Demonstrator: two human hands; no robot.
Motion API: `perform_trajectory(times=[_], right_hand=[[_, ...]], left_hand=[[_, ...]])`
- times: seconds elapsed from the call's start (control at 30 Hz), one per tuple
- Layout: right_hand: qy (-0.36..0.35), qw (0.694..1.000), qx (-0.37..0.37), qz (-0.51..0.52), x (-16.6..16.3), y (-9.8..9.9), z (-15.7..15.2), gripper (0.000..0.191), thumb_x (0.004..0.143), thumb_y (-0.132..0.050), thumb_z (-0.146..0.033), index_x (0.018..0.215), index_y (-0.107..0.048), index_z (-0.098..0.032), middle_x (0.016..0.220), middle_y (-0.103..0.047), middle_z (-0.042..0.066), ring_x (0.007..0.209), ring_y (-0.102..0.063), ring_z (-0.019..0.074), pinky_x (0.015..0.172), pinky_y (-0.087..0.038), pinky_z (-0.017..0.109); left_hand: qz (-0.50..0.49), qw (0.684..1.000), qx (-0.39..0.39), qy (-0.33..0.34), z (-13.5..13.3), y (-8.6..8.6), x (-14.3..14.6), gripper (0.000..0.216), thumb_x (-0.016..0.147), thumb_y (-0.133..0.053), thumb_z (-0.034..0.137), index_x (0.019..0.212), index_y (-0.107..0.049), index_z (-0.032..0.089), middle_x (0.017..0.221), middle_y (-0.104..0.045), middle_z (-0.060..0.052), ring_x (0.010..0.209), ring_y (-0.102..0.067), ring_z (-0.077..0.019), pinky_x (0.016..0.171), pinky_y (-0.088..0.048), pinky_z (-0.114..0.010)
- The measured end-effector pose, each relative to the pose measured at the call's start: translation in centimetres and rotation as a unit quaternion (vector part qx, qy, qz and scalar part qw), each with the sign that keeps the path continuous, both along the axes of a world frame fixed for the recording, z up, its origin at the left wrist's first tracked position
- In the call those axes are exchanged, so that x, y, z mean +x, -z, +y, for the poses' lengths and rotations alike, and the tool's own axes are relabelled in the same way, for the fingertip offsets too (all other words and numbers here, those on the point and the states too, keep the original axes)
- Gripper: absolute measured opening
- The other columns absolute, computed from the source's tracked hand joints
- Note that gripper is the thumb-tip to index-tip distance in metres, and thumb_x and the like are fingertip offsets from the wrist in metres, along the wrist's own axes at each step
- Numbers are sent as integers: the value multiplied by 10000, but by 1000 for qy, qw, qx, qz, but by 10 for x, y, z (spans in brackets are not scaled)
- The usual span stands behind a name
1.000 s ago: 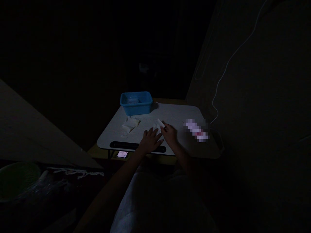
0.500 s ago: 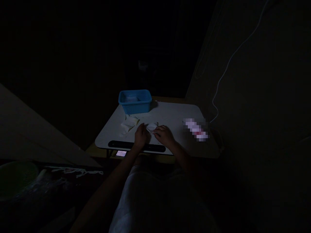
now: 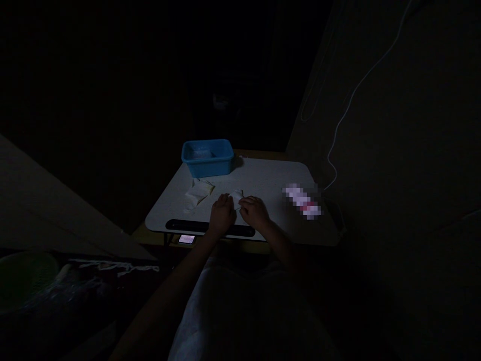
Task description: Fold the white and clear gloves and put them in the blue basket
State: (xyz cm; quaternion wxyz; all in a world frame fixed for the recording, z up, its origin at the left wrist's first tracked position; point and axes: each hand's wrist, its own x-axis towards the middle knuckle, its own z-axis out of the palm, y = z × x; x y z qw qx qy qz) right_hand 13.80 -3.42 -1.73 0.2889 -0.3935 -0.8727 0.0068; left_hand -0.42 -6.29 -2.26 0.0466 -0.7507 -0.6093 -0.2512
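Note:
A small white folded piece point(image 3: 236, 195), cloth or paper, lies on the white table point(image 3: 270, 175) between my hands. The fingers of my left hand point(image 3: 223, 214) are bent down over its left side. From the right, my right hand point(image 3: 255, 211) presses its fingers closed at the other edge. The fingertips are partly lost in the dark, but both hands appear to hold the piece low at the tabletop. A second crumpled white piece point(image 3: 199, 192) lies to the left, apart from my hands.
A blue plastic basin point(image 3: 208, 167) stands at the back left of the table. At the right lies a blurred-out bright object point(image 3: 303, 201). A black slot point(image 3: 188, 224) runs along the front edge, with a lit phone point(image 3: 187, 239) below. A white cable point(image 3: 349, 103) hangs at the right.
My left hand has turned from upright beside the white piece to lying lower over its left edge. My right hand stays nearly in place, its fingers slightly more closed in.

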Motion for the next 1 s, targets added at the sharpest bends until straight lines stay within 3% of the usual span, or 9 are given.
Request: perform_trajectory(times=[0.27, 0.37, 0.6, 0.77, 1.0], right_hand=[[78, 997, -12, -2, -1, 1, -1, 214, 750, -471, -122, 805, -671, -174, 882, -674, 67, 854, -569, 186, 834, -414, 306], [80, 997, -16, -15, -2, -1, -2, 234, 765, -461, -138, 873, -666, -166, 918, -663, 73, 876, -560, 189, 855, -402, 307], [80, 995, -22, -50, -3, -9, -7, 314, 816, -412, -187, 1046, -623, -152, 1085, -620, 95, 1016, -514, 208, 925, -350, 336], [41, 992, -45, -110, -9, -12, -12, 465, 909, -268, -334, 1297, -408, -118, 1383, -388, 107, 1301, -272, 207, 1029, -220, 406], [100, 977, -130, -136, -16, -11, -11, 563, 916, -150, -436, 1353, -311, -119, 1433, -280, 122, 1337, -202, 217, 1061, -75, 515]], left_hand=[[16, 999, 21, -20, -7, -6, 1, 382, 782, -445, 181, 1154, -516, 130, 1272, -484, -154, 1210, -411, -271, 953, -393, -410], [41, 999, 8, 6, -12, -11, 5, 387, 840, -393, 243, 1196, -492, 126, 1324, -445, -147, 1253, -360, -279, 961, -368, -433], [70, 996, -59, -2, -13, -13, 10, 426, 843, -315, 176, 1240, -458, 114, 1331, -452, -124, 1262, -363, -227, 975, -339, -431], [96, 989, -112, -6, -15, -16, 12, 502, 865, -271, 252, 1325, -339, 62, 1398, -337, -156, 1311, -274, -239, 1021, -254, -489], [122, 980, -156, -9, -16, -20, 14, 539, 866, -262, 293, 1359, -272, 73, 1441, -234, -151, 1340, -194, -244, 1028, -200, -540]])
